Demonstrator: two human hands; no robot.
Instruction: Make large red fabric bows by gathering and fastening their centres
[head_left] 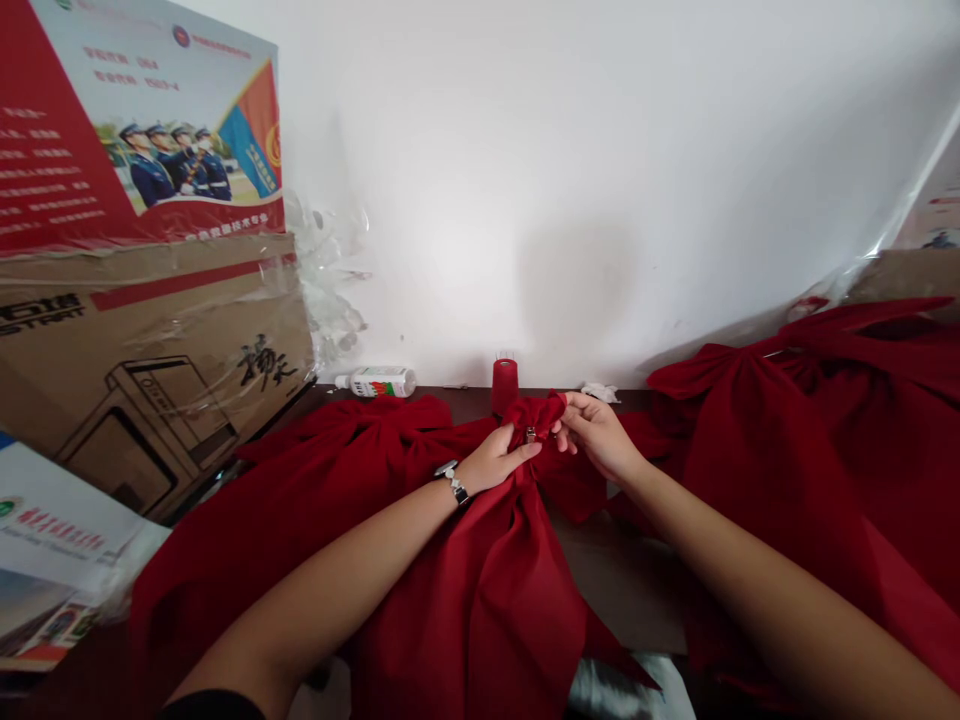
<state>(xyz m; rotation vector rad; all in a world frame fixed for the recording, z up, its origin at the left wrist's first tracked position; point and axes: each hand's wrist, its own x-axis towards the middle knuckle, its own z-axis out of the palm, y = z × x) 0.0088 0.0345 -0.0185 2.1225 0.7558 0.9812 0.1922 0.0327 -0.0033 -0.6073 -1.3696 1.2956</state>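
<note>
A large red cloth bow [480,560] lies spread over the dark table edge [465,396], its long tails hanging toward me. My left hand [496,462] grips the gathered knot of the bow [534,425] from the left, with a silver wristwatch [453,483] on that wrist. My right hand [596,435] pinches the same knot from the right. A small metal clip or pin [531,434] shows at the knot between my fingers. Its back is hidden by the cloth.
A spool of red thread [505,386] stands upright behind the knot, beside a white bottle [379,382] lying on its side. More red bows [787,470] are heaped at the right. A cardboard box [150,370] and printed poster [142,110] lean at the left against a white wall [570,170].
</note>
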